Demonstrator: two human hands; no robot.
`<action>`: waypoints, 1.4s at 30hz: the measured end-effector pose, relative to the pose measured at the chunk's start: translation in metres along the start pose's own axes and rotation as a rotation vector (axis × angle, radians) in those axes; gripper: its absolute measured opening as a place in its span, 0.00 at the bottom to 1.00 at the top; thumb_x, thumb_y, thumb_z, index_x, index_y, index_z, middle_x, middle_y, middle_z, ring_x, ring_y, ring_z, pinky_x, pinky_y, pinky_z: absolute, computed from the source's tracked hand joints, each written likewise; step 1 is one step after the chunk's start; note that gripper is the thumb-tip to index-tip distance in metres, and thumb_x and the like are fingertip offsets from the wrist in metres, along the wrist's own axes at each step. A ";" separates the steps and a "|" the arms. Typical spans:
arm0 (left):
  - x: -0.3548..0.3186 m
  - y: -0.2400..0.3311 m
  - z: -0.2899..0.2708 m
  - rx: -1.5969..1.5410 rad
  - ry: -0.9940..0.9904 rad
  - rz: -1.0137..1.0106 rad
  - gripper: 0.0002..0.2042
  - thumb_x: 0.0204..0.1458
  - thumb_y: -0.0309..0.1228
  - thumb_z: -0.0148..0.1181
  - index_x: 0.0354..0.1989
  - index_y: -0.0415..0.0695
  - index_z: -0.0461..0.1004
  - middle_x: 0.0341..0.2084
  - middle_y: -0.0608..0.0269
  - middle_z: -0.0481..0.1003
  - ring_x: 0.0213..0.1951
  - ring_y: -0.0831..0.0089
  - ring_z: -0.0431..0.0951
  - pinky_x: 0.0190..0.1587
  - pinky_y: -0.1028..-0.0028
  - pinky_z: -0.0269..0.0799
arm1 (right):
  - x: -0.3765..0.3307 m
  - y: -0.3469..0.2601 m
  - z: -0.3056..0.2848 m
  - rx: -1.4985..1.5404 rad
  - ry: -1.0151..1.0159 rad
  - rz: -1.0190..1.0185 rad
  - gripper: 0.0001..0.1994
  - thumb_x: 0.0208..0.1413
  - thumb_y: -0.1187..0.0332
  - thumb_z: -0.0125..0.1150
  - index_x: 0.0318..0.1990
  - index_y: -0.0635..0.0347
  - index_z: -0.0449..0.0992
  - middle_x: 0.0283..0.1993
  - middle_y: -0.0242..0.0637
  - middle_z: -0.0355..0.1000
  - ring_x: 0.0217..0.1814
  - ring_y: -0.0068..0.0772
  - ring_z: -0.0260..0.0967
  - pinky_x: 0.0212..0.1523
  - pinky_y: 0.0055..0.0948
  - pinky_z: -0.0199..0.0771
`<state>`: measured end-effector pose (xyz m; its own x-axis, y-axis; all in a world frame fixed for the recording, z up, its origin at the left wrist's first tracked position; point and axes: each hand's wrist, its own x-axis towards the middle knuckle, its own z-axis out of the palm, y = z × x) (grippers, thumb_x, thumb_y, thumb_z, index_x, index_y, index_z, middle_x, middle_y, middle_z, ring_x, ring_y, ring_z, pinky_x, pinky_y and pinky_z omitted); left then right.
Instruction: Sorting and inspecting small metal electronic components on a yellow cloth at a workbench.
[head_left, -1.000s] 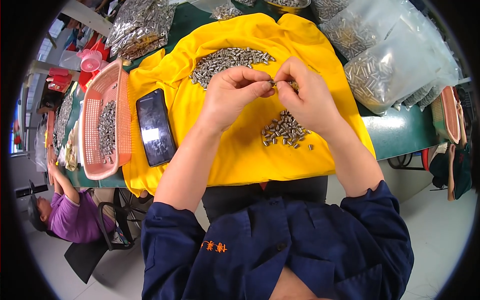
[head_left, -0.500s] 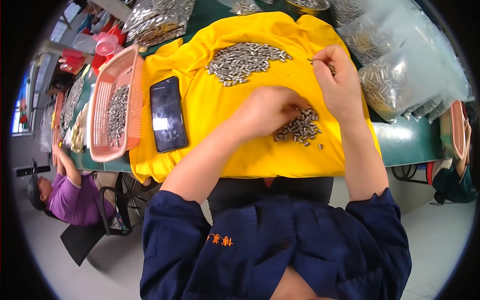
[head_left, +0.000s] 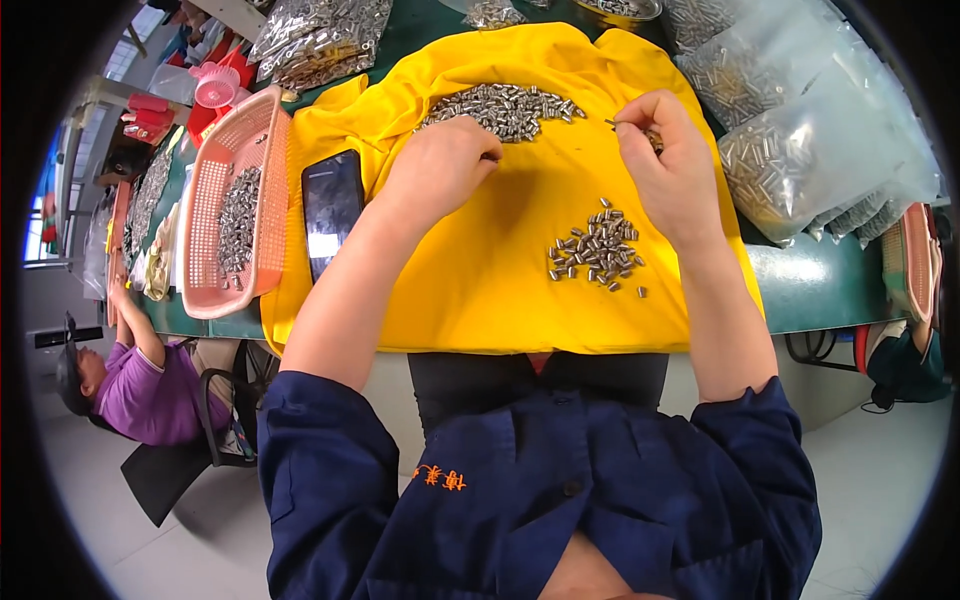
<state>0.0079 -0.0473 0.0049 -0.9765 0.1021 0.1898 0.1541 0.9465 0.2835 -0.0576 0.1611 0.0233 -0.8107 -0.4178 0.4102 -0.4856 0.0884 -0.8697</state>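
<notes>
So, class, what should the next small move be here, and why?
The left hand should probably take one from the larger pile of metal parts on the yellow cloth: it is at that pile's edge, while the right hand pinches a small thin item. Whether the left hand already holds one is hidden.

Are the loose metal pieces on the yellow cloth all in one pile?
No, a larger pile lies toward the far side and a smaller pile nearer, with bare yellow cloth between.
</notes>
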 end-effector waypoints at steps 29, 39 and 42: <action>0.002 0.048 0.010 -1.180 0.007 -0.300 0.07 0.41 0.22 0.56 0.31 0.37 0.73 0.26 0.66 0.74 0.29 0.80 0.73 0.34 0.83 0.68 | -0.009 -0.008 0.007 -0.267 -0.347 -0.009 0.03 0.43 0.73 0.46 0.27 0.61 0.62 0.20 0.44 0.65 0.23 0.45 0.63 0.23 0.36 0.61; 0.002 0.030 0.011 -0.531 0.114 -0.304 0.05 0.41 0.25 0.57 0.28 0.40 0.74 0.22 0.61 0.75 0.25 0.75 0.73 0.30 0.80 0.67 | -0.006 -0.007 0.002 -0.167 -0.142 -0.033 0.04 0.43 0.73 0.47 0.28 0.62 0.62 0.20 0.41 0.65 0.21 0.39 0.64 0.23 0.31 0.62; 0.003 0.031 0.017 -1.061 0.183 -0.316 0.05 0.44 0.24 0.56 0.29 0.39 0.73 0.24 0.65 0.74 0.27 0.78 0.73 0.30 0.81 0.67 | -0.007 -0.002 0.005 -0.166 -0.169 -0.042 0.03 0.43 0.74 0.47 0.27 0.62 0.63 0.19 0.38 0.64 0.20 0.34 0.61 0.23 0.27 0.61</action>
<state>0.0077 -0.0126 -0.0014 -0.9710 -0.2261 0.0780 0.0387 0.1733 0.9841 -0.0490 0.1591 0.0209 -0.7291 -0.5686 0.3809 -0.5759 0.2090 -0.7903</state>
